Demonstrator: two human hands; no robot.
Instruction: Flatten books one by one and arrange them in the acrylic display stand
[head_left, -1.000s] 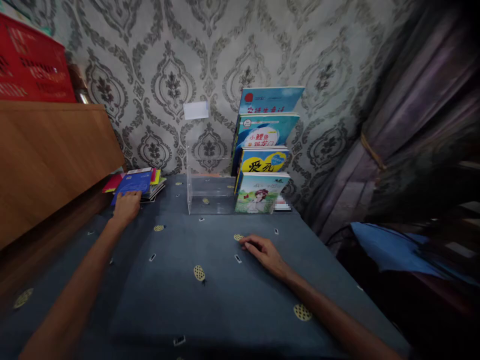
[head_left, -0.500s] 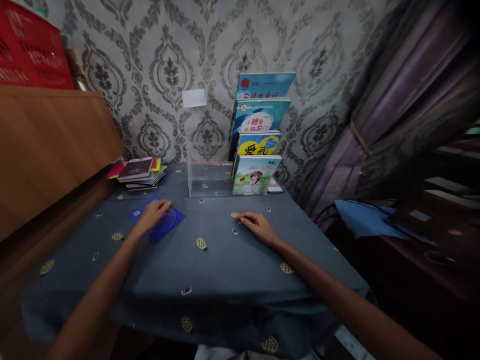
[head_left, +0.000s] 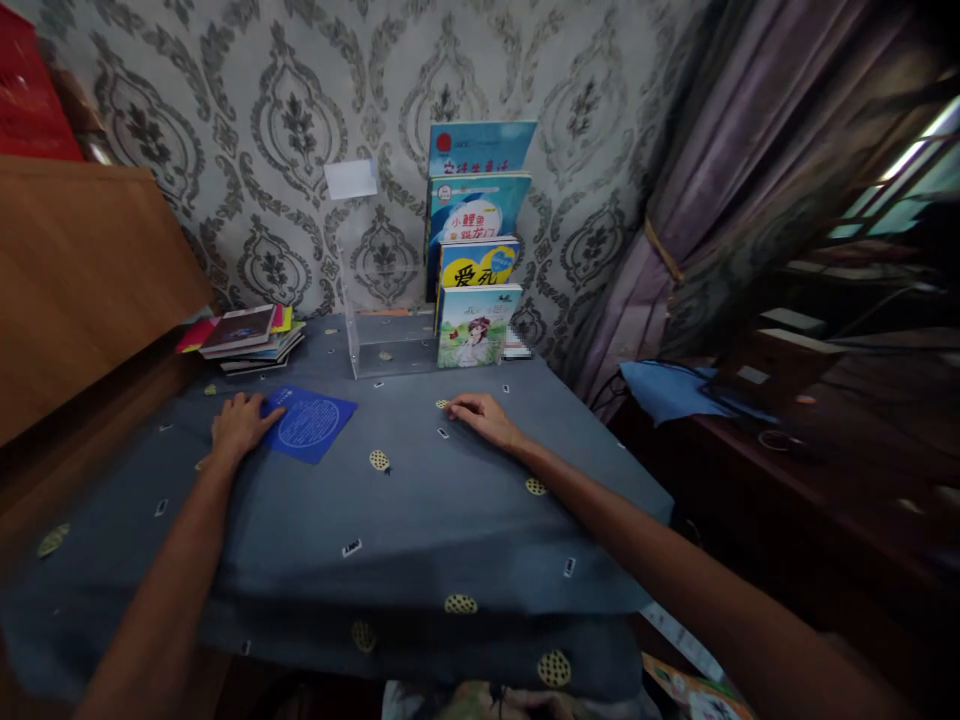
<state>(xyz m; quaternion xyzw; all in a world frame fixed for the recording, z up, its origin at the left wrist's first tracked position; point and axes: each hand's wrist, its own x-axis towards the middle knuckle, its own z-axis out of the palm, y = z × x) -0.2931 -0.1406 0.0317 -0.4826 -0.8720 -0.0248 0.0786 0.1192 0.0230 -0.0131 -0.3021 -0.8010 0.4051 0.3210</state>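
My left hand (head_left: 241,425) rests at the left edge of a thin blue booklet (head_left: 311,424), which lies flat on the table with a pale circular print on it. The thumb is stretched over the booklet's edge while the other fingers reach past it on the cloth. My right hand (head_left: 484,418) lies on the cloth with its fingers curled together, nothing seen in them. Beyond it, a clear acrylic stand (head_left: 397,357) holds several picture books in its right half, the front one a green book (head_left: 474,328) with a girl on the cover.
A stack of books (head_left: 247,335) lies at the table's back left, beside a wooden cabinet (head_left: 82,270). A patterned dark cloth (head_left: 420,510) covers the table. Right of it stand a purple curtain (head_left: 720,150) and a dark surface with a blue cloth (head_left: 664,392).
My left hand has moved left across the booklet to its edge, uncovering the printed circle. My right hand stays in about the same place. The view has shifted right.
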